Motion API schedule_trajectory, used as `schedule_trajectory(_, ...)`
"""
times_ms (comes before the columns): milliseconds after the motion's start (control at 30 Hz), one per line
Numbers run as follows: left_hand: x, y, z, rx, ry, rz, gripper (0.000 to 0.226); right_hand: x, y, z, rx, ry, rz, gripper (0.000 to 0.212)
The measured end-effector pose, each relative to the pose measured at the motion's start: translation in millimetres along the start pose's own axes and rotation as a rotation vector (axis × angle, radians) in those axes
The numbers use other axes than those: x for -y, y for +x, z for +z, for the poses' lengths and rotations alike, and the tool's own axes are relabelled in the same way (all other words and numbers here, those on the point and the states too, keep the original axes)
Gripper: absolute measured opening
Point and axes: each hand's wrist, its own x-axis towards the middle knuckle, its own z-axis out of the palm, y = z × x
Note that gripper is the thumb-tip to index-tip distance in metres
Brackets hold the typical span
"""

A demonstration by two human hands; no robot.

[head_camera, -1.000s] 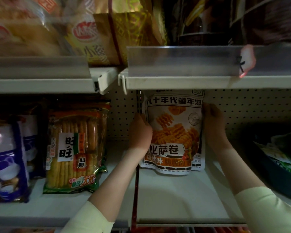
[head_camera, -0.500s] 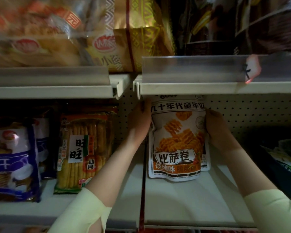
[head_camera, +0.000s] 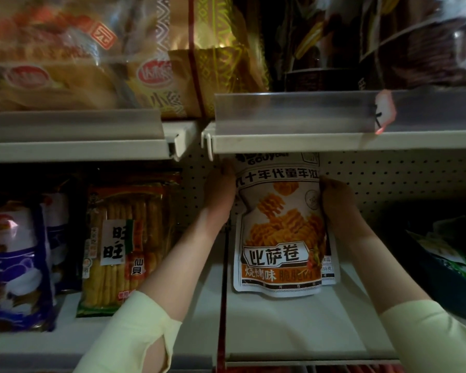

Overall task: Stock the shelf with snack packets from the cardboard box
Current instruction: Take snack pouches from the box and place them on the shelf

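Snack packet [head_camera: 277, 238] stands upright on the shelf [head_camera: 280, 324]; my left hand [head_camera: 219, 195] and right hand [head_camera: 336, 203] grip its two sides.

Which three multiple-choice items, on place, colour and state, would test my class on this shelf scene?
1. The white packet stands: A on the lower shelf; B on the top shelf; C in a box.
2. The sleeves are: A red; B pale yellow; C black.
3. The left hand and right hand are: A both idle; B one holding; C both holding the packet.
Key: 1 A, its base rests there; 2 B, both sleeves show it; 3 C, each grips a side.
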Motion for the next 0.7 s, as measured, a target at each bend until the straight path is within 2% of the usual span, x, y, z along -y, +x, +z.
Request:
schedule_trajectory(100,2,-16,-5,0.226,-0.086,-0.012,0.035,0,-2,-2,-0.063,-0.118,-0.012,0.035)
schedule_trajectory(200,14,-26,-12,0.572,-0.035,-0.068,0.056,-4,-3,-5,-0.129,-0.121,-0.050,0.033)
schedule_trajectory(267,22,-31,-13,0.717,-0.017,-0.101,0.070,-7,-3,-4,-0.177,-0.089,-0.060,0.034)
schedule_trajectory(333,29,-32,-10,0.749,0.020,-0.123,0.087,-10,-4,-3,-0.222,0.026,-0.059,0.036)
schedule_trajectory(367,31,-33,-8,0.744,0.026,-0.114,0.088,-9,-6,-2,-0.239,0.068,-0.067,0.037)
schedule_trajectory(567,30,-28,0,0.743,-0.074,-0.013,0.053,-5,-9,1,-0.383,0.315,-0.134,0.031)
schedule_trajectory(700,36,-18,1,0.673,-0.130,0.022,0.063,-3,-12,11,-0.444,0.331,-0.150,0.031)
